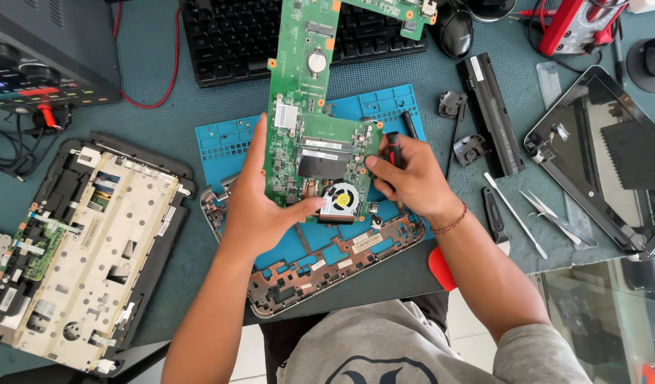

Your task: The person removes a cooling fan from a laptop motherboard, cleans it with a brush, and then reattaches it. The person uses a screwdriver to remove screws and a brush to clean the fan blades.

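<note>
My left hand (pixel 260 206) grips the green board (pixel 309 135) above the blue mat (pixel 221 146); my right hand (pixel 412 181) steadies its edge while clutching a screwdriver (pixel 393 146).

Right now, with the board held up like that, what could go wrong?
1. The left hand grips the green motherboard at one edge only; its long upper end overhangs the keyboard and could flex or knock it.
2. The right hand holds a screwdriver beside the cooling fan; a slip might gouge components.
3. Bare fingers on the board may risk static damage.
</note>
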